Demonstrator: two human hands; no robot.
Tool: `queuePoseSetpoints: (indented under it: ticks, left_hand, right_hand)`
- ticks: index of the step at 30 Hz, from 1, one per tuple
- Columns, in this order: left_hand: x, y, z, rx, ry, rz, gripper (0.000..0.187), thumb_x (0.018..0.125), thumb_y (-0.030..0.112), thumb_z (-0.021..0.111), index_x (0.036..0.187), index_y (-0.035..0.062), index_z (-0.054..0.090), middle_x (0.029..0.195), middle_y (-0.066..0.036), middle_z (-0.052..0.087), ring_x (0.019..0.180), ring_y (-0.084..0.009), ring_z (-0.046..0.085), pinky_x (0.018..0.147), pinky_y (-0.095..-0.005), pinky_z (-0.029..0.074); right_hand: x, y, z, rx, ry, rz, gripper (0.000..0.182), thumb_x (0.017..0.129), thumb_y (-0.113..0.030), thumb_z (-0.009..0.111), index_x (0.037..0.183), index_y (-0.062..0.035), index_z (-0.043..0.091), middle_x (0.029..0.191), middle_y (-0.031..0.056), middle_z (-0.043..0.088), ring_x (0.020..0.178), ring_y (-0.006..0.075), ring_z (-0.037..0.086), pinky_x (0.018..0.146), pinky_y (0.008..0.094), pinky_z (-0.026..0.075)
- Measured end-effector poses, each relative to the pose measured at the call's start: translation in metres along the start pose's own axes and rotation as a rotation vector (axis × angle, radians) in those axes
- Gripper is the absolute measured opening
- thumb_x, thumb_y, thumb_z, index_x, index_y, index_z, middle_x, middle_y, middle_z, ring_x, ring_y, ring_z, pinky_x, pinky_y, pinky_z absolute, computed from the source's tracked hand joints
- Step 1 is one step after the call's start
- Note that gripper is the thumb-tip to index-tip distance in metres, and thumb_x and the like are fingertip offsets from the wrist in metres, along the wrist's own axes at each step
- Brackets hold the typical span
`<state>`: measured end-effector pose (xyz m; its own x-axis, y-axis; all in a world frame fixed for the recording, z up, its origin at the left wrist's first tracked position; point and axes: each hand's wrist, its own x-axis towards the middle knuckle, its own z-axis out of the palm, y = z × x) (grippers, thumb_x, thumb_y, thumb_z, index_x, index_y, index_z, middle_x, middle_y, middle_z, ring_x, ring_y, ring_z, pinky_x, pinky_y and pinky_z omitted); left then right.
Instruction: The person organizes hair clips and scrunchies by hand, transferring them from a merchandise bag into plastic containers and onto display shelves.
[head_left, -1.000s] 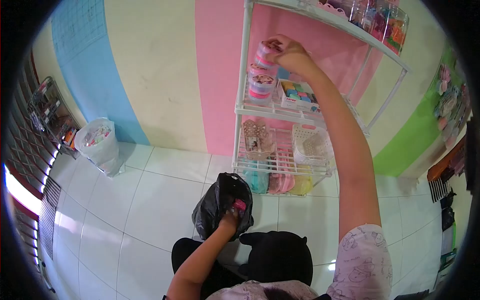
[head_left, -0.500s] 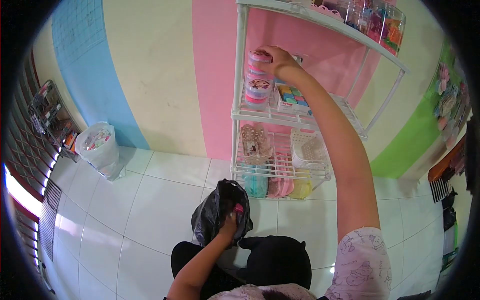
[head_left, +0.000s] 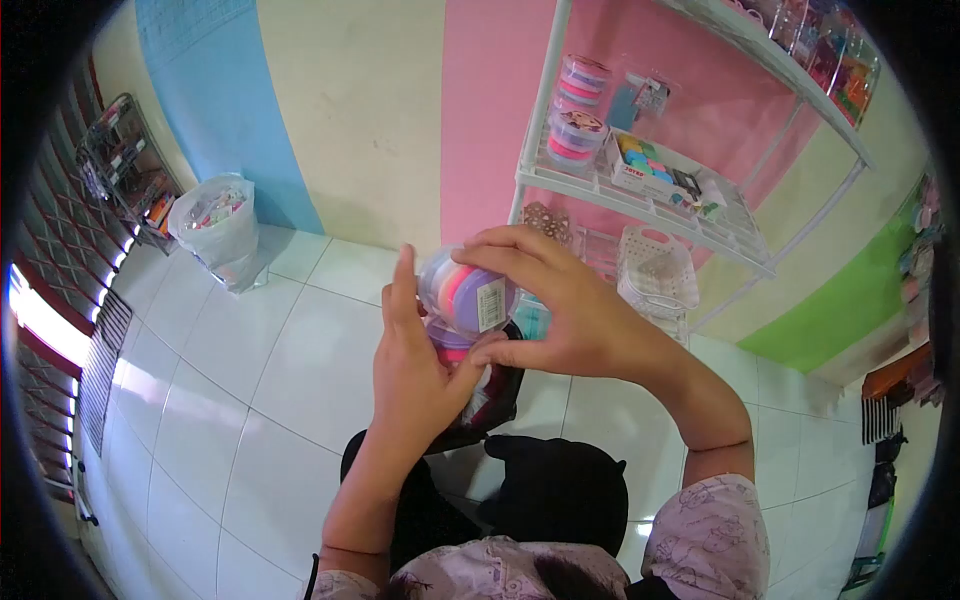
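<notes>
Both hands are raised in front of me around round clear containers with coloured layers. My right hand (head_left: 540, 295) has its fingers over the top of the upper container (head_left: 468, 292), which is tilted and shows a barcode label. My left hand (head_left: 415, 365) supports from the left, its thumb by a lower container (head_left: 449, 338) with purple and pink layers. Below them is the black plastic bag (head_left: 500, 405), open and partly hidden by my hands. More layered containers (head_left: 576, 138) stand on the white shelf.
A white rack (head_left: 640, 205) stands against the striped wall, holding a box of coloured pieces (head_left: 650, 170) and a white basket (head_left: 655, 270). A filled white bag (head_left: 218, 230) and a wire rack (head_left: 125, 165) are at left.
My right hand has come down from the shelf with a container. My left hand has risen out of the black bag to meet it. The view has shifted.
</notes>
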<state>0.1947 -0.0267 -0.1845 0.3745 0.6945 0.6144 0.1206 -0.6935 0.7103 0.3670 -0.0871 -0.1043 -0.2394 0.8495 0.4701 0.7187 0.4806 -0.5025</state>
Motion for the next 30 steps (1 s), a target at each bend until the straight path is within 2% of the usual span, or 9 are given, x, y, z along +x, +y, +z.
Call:
queuePoseSetpoints:
  ticks: [6,11,12,15,18,20,24,27,30]
  left_hand:
    - [0.002,0.0,-0.003,0.357,0.061,0.251,0.094,0.075,0.03,0.079,0.148,0.0008,0.027,0.116,-0.02,0.053,0.095,-0.0364,0.058,0.066,-0.0408,0.053]
    - [-0.002,0.015,-0.006,0.414,0.0,0.295,0.09,0.074,0.02,0.08,0.146,-0.0015,0.03,0.115,-0.022,0.055,0.103,-0.0393,0.057,0.08,-0.0431,0.052]
    - [-0.002,0.016,-0.006,0.416,-0.006,0.29,0.088,0.074,0.02,0.08,0.145,-0.0008,0.032,0.115,-0.022,0.055,0.104,-0.0391,0.057,0.081,-0.0429,0.052]
    - [0.001,0.017,-0.01,0.203,-0.008,0.103,0.074,0.077,0.017,0.077,0.14,0.0012,0.042,0.116,-0.019,0.056,0.106,-0.0367,0.056,0.087,-0.0416,0.049]
    - [-0.006,0.002,-0.011,0.022,0.038,0.043,0.06,0.08,0.011,0.073,0.134,0.002,0.048,0.117,-0.018,0.056,0.107,-0.0328,0.056,0.091,-0.0402,0.047]
    - [-0.009,-0.006,-0.017,0.0,0.013,0.043,0.051,0.083,0.011,0.069,0.13,0.0019,0.05,0.119,-0.017,0.056,0.107,-0.0296,0.056,0.092,-0.0392,0.046]
    - [-0.01,-0.026,-0.004,-0.138,-0.016,-0.025,0.042,0.092,0.019,0.06,0.13,0.0032,0.052,0.125,-0.015,0.057,0.108,-0.024,0.056,0.094,-0.0382,0.046]
    - [0.002,-0.043,0.059,-0.684,-0.04,-0.395,0.049,0.101,0.03,0.045,0.144,0.0068,0.04,0.128,-0.014,0.057,0.107,-0.0196,0.057,0.089,-0.0327,0.049]
    - [0.01,-0.033,0.104,-1.218,-0.151,-0.551,0.052,0.101,0.032,0.04,0.147,0.0094,0.035,0.129,-0.017,0.056,0.112,-0.0219,0.056,0.091,-0.0327,0.049]
  right_hand:
    - [-0.005,0.003,0.009,0.339,0.037,0.217,0.066,0.075,-0.012,0.081,0.132,-0.0094,0.049,0.133,0.0099,0.048,0.124,0.0217,0.049,0.101,0.0361,0.046]
    - [-0.001,0.003,-0.013,0.652,0.004,0.554,0.077,0.076,-0.007,0.078,0.14,-0.0115,0.038,0.133,0.0117,0.048,0.125,0.0208,0.049,0.097,0.0353,0.049]
    - [0.001,0.003,-0.021,0.68,-0.033,0.536,0.069,0.076,-0.006,0.076,0.136,-0.0093,0.043,0.132,0.0125,0.05,0.121,0.0213,0.053,0.098,0.035,0.048]
    - [0.008,0.023,-0.051,0.315,0.198,0.195,0.058,0.077,-0.004,0.074,0.13,-0.0053,0.05,0.129,0.013,0.053,0.112,0.0193,0.058,0.096,0.0338,0.05]
    - [0.014,0.052,-0.092,0.719,0.34,0.204,0.042,0.076,-0.003,0.071,0.117,-0.004,0.06,0.118,0.0075,0.059,0.097,0.0134,0.061,0.086,0.0282,0.052]
    - [0.022,0.106,-0.104,0.438,0.538,0.09,0.039,0.078,-0.005,0.069,0.116,-0.0044,0.06,0.117,0.0075,0.059,0.093,0.0137,0.062,0.085,0.0273,0.052]
    - [0.027,0.118,-0.098,-0.219,0.733,0.035,0.028,0.084,-0.01,0.064,0.111,-0.0035,0.061,0.114,0.0107,0.06,0.095,0.0202,0.062,0.087,0.0321,0.05]
    - [0.01,0.079,-0.035,-0.767,0.776,-0.19,0.021,0.087,-0.007,0.06,0.107,-0.002,0.06,0.112,0.0154,0.059,0.102,0.0272,0.059,0.092,0.0379,0.046]
    - [-0.016,0.098,0.029,-0.501,0.789,-0.097,0.017,0.086,-0.007,0.06,0.102,-0.0018,0.061,0.111,0.0171,0.059,0.107,0.0328,0.055,0.097,0.0432,0.041]
